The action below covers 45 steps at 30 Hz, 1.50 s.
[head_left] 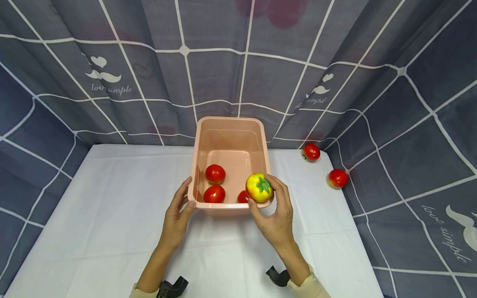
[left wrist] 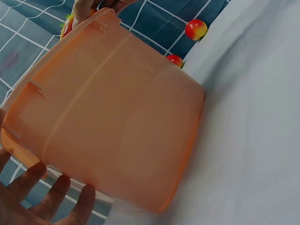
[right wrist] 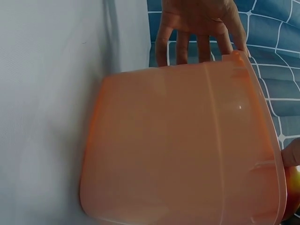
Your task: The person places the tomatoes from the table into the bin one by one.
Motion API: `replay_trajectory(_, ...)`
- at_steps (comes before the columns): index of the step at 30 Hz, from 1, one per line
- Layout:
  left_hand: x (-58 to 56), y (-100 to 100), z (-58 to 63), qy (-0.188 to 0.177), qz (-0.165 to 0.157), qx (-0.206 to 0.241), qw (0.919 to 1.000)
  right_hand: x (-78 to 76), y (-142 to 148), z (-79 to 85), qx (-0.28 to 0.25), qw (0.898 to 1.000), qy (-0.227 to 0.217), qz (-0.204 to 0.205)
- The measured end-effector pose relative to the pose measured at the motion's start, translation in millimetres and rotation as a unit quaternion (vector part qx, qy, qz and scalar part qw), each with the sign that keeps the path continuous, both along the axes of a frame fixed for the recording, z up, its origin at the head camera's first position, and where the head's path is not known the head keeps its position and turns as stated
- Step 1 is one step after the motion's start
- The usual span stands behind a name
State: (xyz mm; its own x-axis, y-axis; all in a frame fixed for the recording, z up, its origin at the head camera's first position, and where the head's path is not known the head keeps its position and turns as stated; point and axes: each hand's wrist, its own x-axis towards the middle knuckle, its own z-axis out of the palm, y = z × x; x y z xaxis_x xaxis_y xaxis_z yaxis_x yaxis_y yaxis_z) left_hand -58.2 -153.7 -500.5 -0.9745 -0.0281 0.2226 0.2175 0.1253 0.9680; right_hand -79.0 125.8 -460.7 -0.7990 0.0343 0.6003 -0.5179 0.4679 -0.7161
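A peach-coloured plastic bin (head_left: 231, 209) stands on the table, its opening facing up. My left hand (head_left: 177, 217) holds its front left corner, thumb at the front rim and fingers along the left side (left wrist: 51, 197). At the front right corner, my right hand (head_left: 277, 211) grips a tomato (head_left: 257, 188), yellow on top with a green star-shaped calyx, between thumb and fingers right at the rim. Inside the bin lie a red tomato (head_left: 215, 174), a second red tomato (head_left: 214, 194) below it, and a third (head_left: 242, 197) partly hidden behind the held one.
Two more tomatoes, one red (head_left: 311, 152) and another (head_left: 338, 179), lie by the table's right edge. White cloth (head_left: 112, 223) covers the table. Grey checked curtains (head_left: 216, 78) hang behind and on both sides, close to the bin's back.
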Motion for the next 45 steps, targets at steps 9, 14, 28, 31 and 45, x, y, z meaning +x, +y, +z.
replay_trajectory(9, -1.3, 1.1, -2.7, 0.004, 0.003, 0.006, 1.0000, 0.9, 1.8, -2.0, 0.003, 1.000, -0.006, -0.004)
replay_trajectory(14, -1.1, 1.9, -3.2, 0.008, 0.013, 0.008, 0.9998, 1.1, 2.0, -3.0, 0.008, 1.000, -0.014, -0.006)
replay_trajectory(28, -0.9, -0.1, -2.2, 0.001, 0.011, 0.005, 0.9999, 1.5, 1.7, -1.8, 0.009, 1.000, -0.022, -0.011)
replay_trajectory(31, -0.6, 0.4, -2.2, -0.002, 0.010, 0.006, 0.9999, -1.7, 8.1, -2.8, 0.000, 1.000, 0.003, -0.005)
replay_trajectory(45, -0.8, 2.7, -0.9, -0.004, 0.016, 0.009, 0.9998, -31.6, 86.3, -23.0, -0.026, 0.997, 0.010, -0.071)
